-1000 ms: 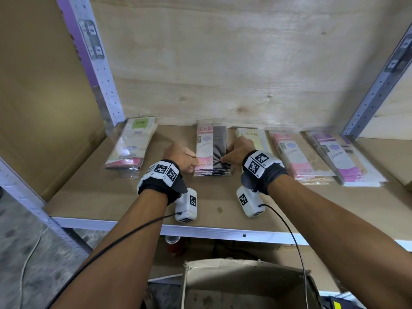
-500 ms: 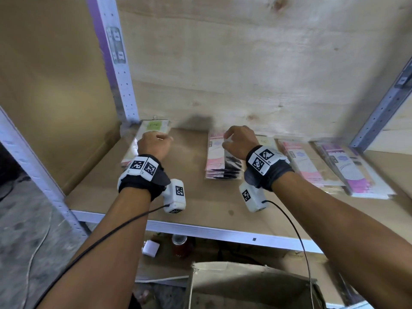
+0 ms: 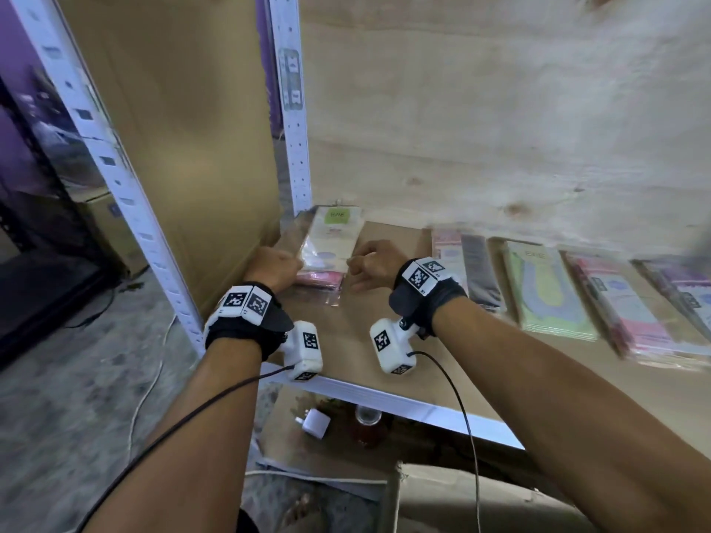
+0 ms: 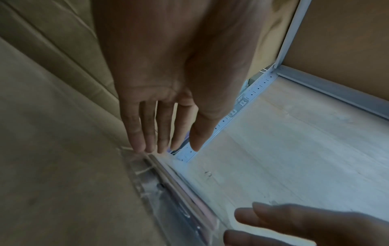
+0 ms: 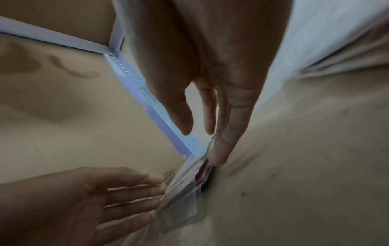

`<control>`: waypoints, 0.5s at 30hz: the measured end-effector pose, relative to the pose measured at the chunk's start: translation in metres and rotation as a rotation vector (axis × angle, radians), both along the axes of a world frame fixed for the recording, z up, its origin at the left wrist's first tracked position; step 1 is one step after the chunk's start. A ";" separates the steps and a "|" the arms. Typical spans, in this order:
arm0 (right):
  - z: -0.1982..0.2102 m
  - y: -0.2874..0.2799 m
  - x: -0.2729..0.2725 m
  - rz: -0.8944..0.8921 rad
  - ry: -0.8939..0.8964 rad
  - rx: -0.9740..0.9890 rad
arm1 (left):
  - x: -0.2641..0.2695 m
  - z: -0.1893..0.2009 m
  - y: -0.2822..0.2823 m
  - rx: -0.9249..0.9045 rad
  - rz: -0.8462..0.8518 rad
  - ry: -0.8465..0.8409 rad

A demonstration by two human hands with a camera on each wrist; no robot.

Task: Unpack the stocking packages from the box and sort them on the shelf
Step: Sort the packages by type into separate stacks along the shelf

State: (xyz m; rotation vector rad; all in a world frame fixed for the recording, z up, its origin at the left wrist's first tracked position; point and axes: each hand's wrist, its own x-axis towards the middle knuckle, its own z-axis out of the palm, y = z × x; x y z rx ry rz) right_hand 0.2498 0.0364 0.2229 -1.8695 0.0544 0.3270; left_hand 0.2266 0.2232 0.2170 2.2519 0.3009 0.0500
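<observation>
- Progress, as I judge it: five piles of stocking packages already lie in a row on the shelf (image 3: 384, 363); from the left, the green-label pile (image 3: 331, 246) by the corner post (image 3: 293, 121), a pink-and-black pile (image 3: 467, 263), a yellow-green pile (image 3: 546, 290), a pink pile (image 3: 623, 321) and a purple pile (image 3: 688, 290) at the right edge of the head view
- What is left: the box (image 3: 461, 502) stands below the shelf front, its inside hidden, so I cannot tell how many packages remain; the step in hand looks like squaring up the leftmost pile, not fetching a new one
- Left hand (image 3: 274, 268): fingers straight and close together in the left wrist view, tips touching the pile's left long edge (image 4: 147, 166); it holds nothing
- Right hand (image 3: 371, 265): fingers straight in the right wrist view, one fingertip (image 5: 219, 159) against the pile's right long edge, thumb apart from the fingers; it holds nothing either
- Where the pile lies to the hands: flat on the shelf, between the two hands, its far end near the back wall (image 3: 500, 128) and its near end just beyond the knuckles; the hands flank it rather than close round it; whether they press or merely touch I cannot tell, since both wrist views are blurred
- The other four piles lie well to the right of both hands, untouched
</observation>
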 end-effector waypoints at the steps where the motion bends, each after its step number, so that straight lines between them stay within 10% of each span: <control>1: -0.003 0.005 0.002 -0.023 0.000 0.003 | -0.002 0.000 0.001 0.002 -0.023 0.004; 15: 0.005 -0.012 -0.010 -0.038 0.024 0.042 | -0.008 -0.002 0.003 -0.191 -0.062 0.084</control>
